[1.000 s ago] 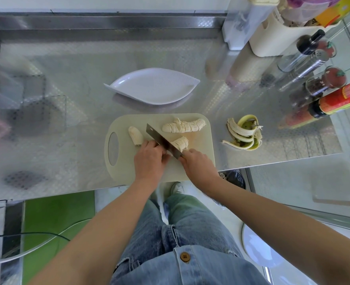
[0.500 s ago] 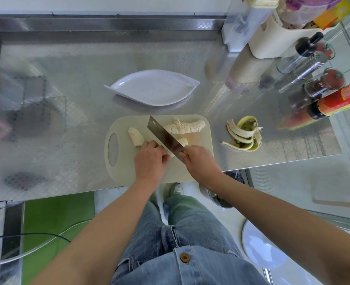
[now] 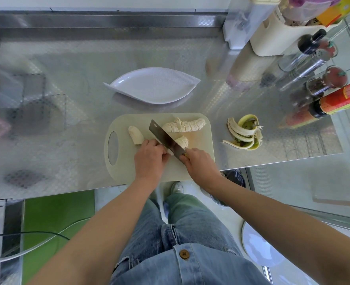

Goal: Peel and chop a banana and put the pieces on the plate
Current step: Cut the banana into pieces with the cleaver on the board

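Right hand (image 3: 200,163) grips the knife (image 3: 165,138), blade across the banana piece (image 3: 182,141); left hand's (image 3: 150,159) curled fingers (image 3: 159,148) pin it. Chopping underway; next cut needs fingertips clear.

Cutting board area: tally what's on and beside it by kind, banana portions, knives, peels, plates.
Banana portions in plain view on the pale cream plastic cutting board: 3 (sliced row, small sliced clump, uncut stub); anything under the left hand is hidden
Steel-bladed knife: 1
Yellow banana peel: 1
White leaf-shaped plate: 1
Total: 6
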Tool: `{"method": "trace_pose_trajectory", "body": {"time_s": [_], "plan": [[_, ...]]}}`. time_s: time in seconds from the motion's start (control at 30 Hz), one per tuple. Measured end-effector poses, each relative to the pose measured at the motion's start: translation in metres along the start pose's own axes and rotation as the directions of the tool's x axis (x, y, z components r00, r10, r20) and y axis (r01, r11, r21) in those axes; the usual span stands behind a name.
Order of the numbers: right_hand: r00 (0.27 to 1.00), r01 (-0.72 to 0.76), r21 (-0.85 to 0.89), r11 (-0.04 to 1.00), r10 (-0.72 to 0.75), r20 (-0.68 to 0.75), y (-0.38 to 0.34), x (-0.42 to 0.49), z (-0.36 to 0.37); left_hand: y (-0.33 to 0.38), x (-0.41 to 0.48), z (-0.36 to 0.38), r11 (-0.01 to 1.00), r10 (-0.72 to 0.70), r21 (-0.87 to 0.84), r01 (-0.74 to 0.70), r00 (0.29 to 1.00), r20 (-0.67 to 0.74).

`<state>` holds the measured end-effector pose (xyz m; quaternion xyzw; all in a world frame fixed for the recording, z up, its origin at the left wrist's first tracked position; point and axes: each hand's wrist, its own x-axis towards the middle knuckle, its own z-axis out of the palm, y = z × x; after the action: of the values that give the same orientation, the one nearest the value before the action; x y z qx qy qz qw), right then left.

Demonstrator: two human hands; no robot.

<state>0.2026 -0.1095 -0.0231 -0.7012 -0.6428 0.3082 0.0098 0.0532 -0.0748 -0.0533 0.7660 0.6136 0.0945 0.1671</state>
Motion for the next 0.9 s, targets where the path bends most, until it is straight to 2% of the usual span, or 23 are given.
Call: {"method": "trace_pose_trajectory", "body": {"time_s": [0.2, 0.4, 0.6, 0.9], "plan": [[0.995, 0.041, 0.057, 0.998, -0.036, -0.091, -0.003, 0.001, -0.01, -0.002, 0.002, 0.003, 1.0, -0.01, 0.021, 0.01, 1.0, 0.002], [0.998, 0.048, 0.013, 0.999, -0.047, -0.039, -0.005, 0.0, -0.012, -0.002, 0.002, 0.003, 1.0, -0.008, 0.01, 0.008, 1.0, -0.002], [0.998, 0.04, -0.001, 0.999, -0.04, -0.054, -0.005, 0.0, -0.009, -0.002, 0.002, 0.003, 1.0, -0.012, -0.004, 0.012, 1.0, 0.002], [1.0, -0.028, 0.008, 1.0, 0.028, 0.001, -0.008, 0.006, -0.002, -0.002, 0.002, 0.003, 1.0, -0.015, -0.01, 0.015, 1.0, -0.002]]}}
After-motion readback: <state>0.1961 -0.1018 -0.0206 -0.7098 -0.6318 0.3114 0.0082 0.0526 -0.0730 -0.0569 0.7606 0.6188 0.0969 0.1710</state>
